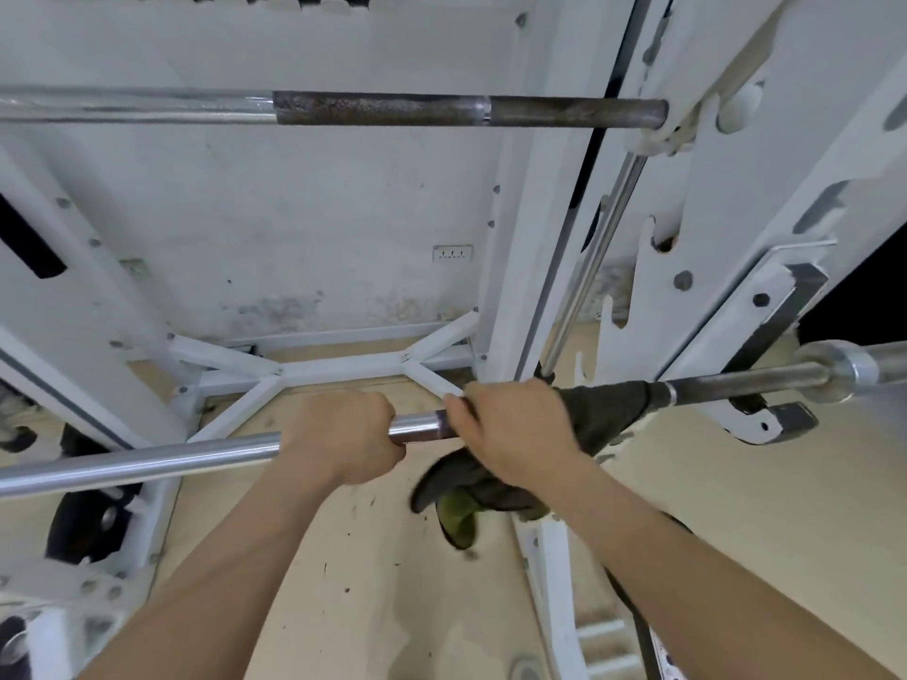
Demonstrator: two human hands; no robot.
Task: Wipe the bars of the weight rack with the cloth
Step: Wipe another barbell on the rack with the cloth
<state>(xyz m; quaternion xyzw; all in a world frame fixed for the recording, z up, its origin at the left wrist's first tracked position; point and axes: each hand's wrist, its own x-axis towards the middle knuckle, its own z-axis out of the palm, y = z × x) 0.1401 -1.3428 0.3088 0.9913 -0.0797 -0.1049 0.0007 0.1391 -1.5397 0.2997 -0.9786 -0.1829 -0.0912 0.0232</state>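
Brace the bar (pixel 147 463) with the left hand (pixel 343 434), curled tight round it. Slide the right hand (pixel 515 429), clutching the cloth (pixel 608 409) round the bar, firmly outward.

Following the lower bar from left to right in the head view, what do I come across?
Shiny stretch of the lower bar → left hand gripping it → right hand → dark cloth wrapped round the bar → dark knurled stretch → chrome collar.
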